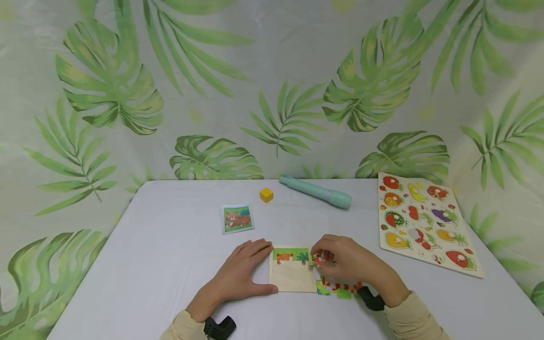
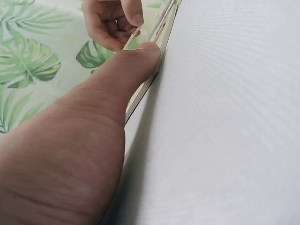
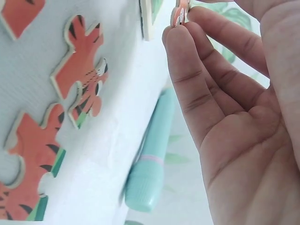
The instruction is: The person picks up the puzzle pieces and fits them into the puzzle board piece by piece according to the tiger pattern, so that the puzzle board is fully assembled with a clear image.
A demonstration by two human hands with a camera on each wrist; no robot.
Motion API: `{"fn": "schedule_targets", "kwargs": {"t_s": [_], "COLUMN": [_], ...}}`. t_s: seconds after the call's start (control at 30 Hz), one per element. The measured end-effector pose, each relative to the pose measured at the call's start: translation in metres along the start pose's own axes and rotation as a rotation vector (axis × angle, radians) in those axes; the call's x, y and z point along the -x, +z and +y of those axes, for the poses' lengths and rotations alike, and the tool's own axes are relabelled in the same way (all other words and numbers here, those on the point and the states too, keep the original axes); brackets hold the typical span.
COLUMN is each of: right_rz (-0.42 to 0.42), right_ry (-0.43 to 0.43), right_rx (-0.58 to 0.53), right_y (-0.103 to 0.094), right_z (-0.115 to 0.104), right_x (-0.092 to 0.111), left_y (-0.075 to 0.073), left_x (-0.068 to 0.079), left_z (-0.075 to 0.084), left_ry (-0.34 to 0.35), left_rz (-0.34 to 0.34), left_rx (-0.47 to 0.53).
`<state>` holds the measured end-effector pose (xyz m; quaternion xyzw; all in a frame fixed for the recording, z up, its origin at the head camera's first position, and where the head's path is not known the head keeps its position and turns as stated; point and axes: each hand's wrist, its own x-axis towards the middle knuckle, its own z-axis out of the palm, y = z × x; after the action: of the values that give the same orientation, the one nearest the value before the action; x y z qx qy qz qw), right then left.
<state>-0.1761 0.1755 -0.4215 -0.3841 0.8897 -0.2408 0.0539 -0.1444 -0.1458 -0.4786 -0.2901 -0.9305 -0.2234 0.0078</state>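
A small wooden puzzle board [image 1: 292, 278] lies on the table, with picture pieces [image 1: 284, 256] of green and orange along its upper row and bare wood below. My left hand [image 1: 245, 271] rests at the board's left side, fingers fairly straight near the top corner and thumb [image 2: 149, 50] on the lower edge. Above the board's upper right corner, my right hand [image 1: 346, 259] pinches an orange-and-white puzzle piece [image 3: 178, 15] between thumb and fingers. Loose tiger-striped puzzle pieces [image 3: 77, 68] lie beside the board, partly under the right hand in the head view.
Behind the board are a tiger picture tile [image 1: 238, 219], a yellow cube [image 1: 266, 195] and a mint-green tube-shaped object [image 1: 316, 191]. A large fruit peg puzzle [image 1: 425, 226] lies on the right. Leaf-printed cloth [image 1: 280, 118] hangs behind the white table [image 1: 161, 245].
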Motion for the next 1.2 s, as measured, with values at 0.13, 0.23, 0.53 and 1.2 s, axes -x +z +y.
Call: {"fn": "schedule_targets", "kwargs": {"t_s": [0.13, 0.23, 0.53, 1.2], "right_rz": [0.0, -0.003, 0.005, -0.016], "right_ry": [0.011, 0.008, 0.0, -0.028], "right_rx": [-0.002, -0.012, 0.003, -0.036], "right_y": [-0.003, -0.005, -0.01, -0.01], "right_z": [-0.001, -0.003, -0.013, -0.034], "right_x": [-0.001, -0.003, -0.013, -0.032], "left_y": [0.002, 0.003, 0.004, 0.004], "left_x": [-0.002, -0.001, -0.002, 0.0], "left_z": [0.0, 0.0, -0.001, 0.0], "left_ry": [0.0, -0.017, -0.012, 0.001], "left_rz": [-0.004, -0.006, 0.008, 0.031], "left_rx": [-0.006, -0.004, -0.008, 0.015]}}
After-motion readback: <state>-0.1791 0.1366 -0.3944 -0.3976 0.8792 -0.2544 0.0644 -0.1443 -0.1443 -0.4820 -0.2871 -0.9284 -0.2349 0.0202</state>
